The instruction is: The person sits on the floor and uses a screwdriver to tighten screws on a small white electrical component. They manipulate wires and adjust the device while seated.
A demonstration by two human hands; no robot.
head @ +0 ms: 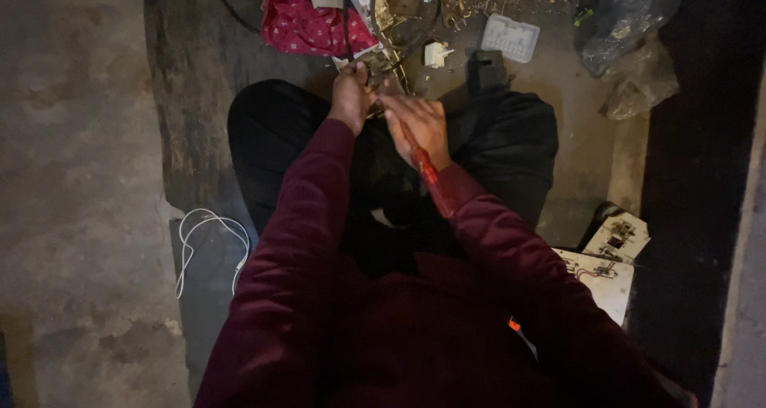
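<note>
I sit on the floor with my knees apart, both arms in maroon sleeves. My left hand [352, 95] is closed on a small whitish part with wires [375, 59] held just beyond my knees. My right hand [421, 125] grips a red-handled tool [429, 177]. Its handle runs back along my wrist and its tip points at the part in my left hand. The two hands almost touch. The tool's tip is hidden between them.
A red patterned cloth [307, 25] and a black cable loop [415, 17] lie ahead. A white grid plate [511, 38], a small white plug [436, 54], crumpled plastic bags [638, 49], white circuit boards [610, 256] at right, a white cable [209, 244] at left.
</note>
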